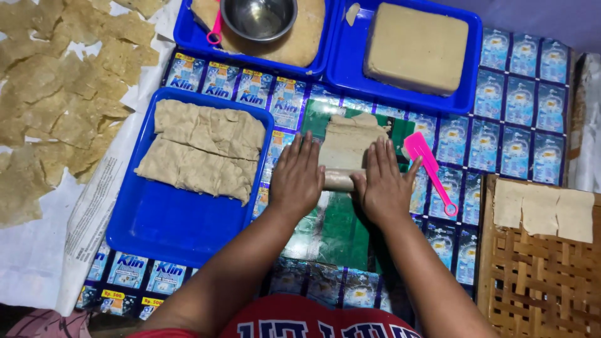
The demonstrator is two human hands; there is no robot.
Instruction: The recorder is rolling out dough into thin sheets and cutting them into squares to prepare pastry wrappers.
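Our left hand (296, 177) & right hand (383, 186) flat on rolling pin (339, 180), fingers spread apart, pin across dough sheet (347, 141), pink scraper (429, 168) just beside right hand, blue tray (169, 231) w/ folded dough sheets (201, 150) at left.

Surface covered edge to edge by a mat of flattened sachet wrappers (513, 134): small rectangles, blue and white with yellow tags, in joined rows. Green wrapper patch (338, 231) at centre. Printed newspaper sheet (87, 213) along left edge, grey-white.
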